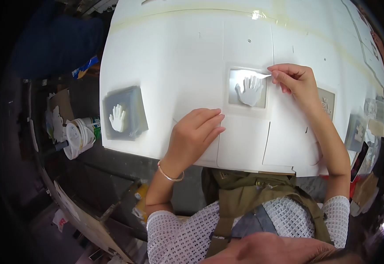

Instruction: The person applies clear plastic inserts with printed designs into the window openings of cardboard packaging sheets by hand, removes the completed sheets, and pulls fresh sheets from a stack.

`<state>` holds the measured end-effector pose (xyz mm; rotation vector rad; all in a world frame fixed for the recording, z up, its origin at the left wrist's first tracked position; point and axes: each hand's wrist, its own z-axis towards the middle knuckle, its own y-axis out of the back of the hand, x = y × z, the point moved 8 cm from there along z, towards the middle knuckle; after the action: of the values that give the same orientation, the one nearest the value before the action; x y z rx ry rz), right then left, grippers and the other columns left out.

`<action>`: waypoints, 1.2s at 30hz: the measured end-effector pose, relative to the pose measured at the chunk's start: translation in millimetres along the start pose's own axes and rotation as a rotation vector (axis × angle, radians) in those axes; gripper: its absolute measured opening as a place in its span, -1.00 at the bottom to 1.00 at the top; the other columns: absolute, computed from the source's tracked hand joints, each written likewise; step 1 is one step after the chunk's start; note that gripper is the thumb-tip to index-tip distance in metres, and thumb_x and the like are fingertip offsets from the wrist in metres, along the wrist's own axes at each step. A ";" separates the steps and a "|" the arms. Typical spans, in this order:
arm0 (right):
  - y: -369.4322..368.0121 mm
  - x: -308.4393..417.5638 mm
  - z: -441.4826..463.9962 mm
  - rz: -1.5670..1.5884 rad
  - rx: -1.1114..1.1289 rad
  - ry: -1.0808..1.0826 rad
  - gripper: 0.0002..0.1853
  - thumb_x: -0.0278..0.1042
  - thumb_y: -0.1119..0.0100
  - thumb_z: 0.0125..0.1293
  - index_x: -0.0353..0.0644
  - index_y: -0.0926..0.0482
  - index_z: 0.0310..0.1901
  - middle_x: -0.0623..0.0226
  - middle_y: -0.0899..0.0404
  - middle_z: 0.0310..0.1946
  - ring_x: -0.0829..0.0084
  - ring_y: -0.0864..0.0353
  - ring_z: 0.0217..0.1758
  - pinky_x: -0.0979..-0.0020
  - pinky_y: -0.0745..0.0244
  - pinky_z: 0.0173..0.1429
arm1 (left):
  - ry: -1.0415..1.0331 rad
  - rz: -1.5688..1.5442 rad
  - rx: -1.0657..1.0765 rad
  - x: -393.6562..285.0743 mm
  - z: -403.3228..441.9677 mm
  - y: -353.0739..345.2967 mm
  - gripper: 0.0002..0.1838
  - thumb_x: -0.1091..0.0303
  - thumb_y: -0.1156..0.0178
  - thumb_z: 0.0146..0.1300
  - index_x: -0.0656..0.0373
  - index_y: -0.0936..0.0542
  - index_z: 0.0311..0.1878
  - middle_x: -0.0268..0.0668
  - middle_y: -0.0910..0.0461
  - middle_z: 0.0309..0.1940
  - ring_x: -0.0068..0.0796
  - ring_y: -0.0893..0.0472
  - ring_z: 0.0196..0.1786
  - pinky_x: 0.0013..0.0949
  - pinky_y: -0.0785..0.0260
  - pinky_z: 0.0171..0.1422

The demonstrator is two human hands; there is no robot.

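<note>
A square, shiny panel (232,94) lies on the white table in front of me, with a pale hand-shaped piece (250,92) on it, fingers pointing up. At the panel's upper right corner my right hand (294,82) pinches the lifted tip of a thin, pale film (264,75) between thumb and forefinger. My left hand (197,132) is left of the panel and below it, low over the table or resting on it. Its fingers are stretched out and slightly apart, and it holds nothing.
A stack of clear sheets (135,115) with a white hand shape (117,118) lies at the table's left edge. Partly behind my right forearm is another square panel (327,102). Clear plastic containers (379,110) stand far right. White buckets (78,137) are left of the table (174,53).
</note>
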<state>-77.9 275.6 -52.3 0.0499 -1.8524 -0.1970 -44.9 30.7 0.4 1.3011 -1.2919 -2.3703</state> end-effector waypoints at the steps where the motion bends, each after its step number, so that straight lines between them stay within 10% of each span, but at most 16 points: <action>1: 1.9 -0.3 1.4 -0.018 -0.005 0.000 -0.86 -0.44 -0.20 0.24 -0.24 -0.68 -0.21 0.44 -0.56 -0.57 0.73 -0.30 -0.63 0.65 -0.17 -0.56 | -0.013 0.002 0.002 0.1 0.3 -1.3 -0.79 0.45 -0.31 0.03 0.25 -0.63 -0.22 -0.22 -0.63 -0.21 -0.24 -0.61 -0.17 -0.33 -0.50 -0.12; 31: -1.2 -6.1 4.5 -0.078 -0.002 0.044 -0.85 -0.50 -0.18 0.22 -0.25 -0.68 -0.20 0.46 -0.56 -0.54 0.72 -0.33 -0.58 0.66 -0.28 -0.49 | -0.103 0.287 0.057 -10.7 8.7 -20.7 -0.77 0.40 -0.34 -0.01 0.21 -0.66 -0.23 -0.33 -0.65 -0.18 -0.35 -0.60 -0.23 -0.40 -0.50 -0.20; 36: -6.5 27.9 -10.4 -0.628 -0.145 0.521 -0.65 -0.59 -0.32 0.05 -0.16 -0.62 -0.07 0.37 -0.44 -0.31 0.62 -0.32 -0.52 0.57 -0.28 -0.49 | -0.107 0.302 0.048 -12.1 8.2 -19.7 -0.77 0.40 -0.33 -0.01 0.21 -0.66 -0.23 -0.32 -0.65 -0.19 -0.34 -0.60 -0.23 -0.39 -0.51 -0.21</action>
<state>-76.4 264.3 -24.0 0.5355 -1.2509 -0.6854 -38.5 53.9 -4.6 0.9224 -1.4653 -2.2343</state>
